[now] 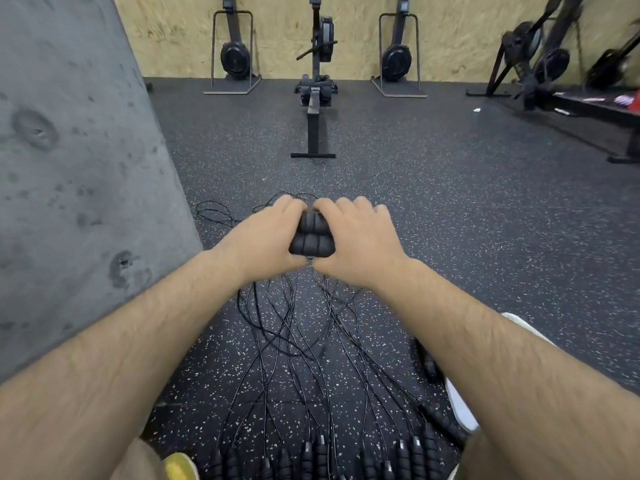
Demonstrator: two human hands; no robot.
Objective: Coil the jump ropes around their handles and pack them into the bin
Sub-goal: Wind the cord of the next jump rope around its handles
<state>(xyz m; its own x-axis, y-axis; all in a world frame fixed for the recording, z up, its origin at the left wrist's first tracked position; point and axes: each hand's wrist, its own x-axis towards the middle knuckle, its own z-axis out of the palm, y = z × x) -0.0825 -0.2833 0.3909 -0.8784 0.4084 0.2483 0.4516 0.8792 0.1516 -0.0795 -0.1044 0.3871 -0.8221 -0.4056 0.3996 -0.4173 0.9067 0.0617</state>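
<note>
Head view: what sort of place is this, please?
Most likely a gym: rowing machines stand along the plywood wall, the floor is speckled rubber, and jump ropes lie on it.

The handles (pixel 312 239) look like black foam, matt, with soft ribbed rings. The ropes (pixel 287 341) are thin black cords with a smooth coating that shines a little. The floor (pixel 450 220) seems to be black rubber, matt and grainy, with pale speckles in it. The pillar (pixel 69 150) is grey concrete, rough and pitted. The wall (pixel 277 39) is bare, pale board of pressed wood chips. The rowing machine (pixel 313 133) has a matt black metal rail.
</note>
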